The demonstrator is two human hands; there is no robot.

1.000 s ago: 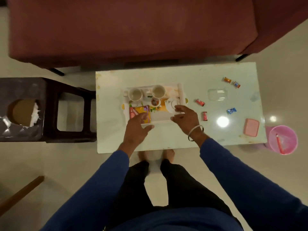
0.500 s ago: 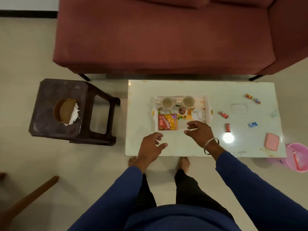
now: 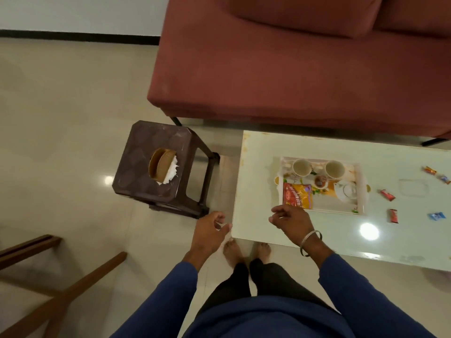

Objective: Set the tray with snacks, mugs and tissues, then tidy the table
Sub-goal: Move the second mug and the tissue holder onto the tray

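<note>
A white tray [image 3: 360, 191] sits on the white low table [image 3: 258, 167]. It holds two mugs [image 3: 301, 167] [image 3: 334, 169], an orange snack packet [image 3: 298, 195], a small bowl [image 3: 320, 181] and a white lid-like piece [image 3: 346, 192]. A brown tissue holder with white tissues [image 3: 163, 170] stands on a dark stool [image 3: 146, 191] to the left. My left hand [image 3: 210, 228] hovers off the table's left corner, fingers loosely apart, holding nothing. My right hand [image 3: 291, 219] hangs over the table's front edge just below the packet, also holding nothing.
Several wrapped candies [image 3: 387, 195] [image 3: 393, 215] [image 3: 436, 216] [image 3: 429, 170] and a clear lid [image 3: 413, 187] lie on the table right of the tray. A maroon sofa [image 3: 280, 69] stands behind the table. Wooden chair legs [image 3: 61, 296] are at bottom left.
Both hands have drawn back from the tray toward the front left of the table. The view has swung left, bringing the stool and tissue holder nearer the centre.
</note>
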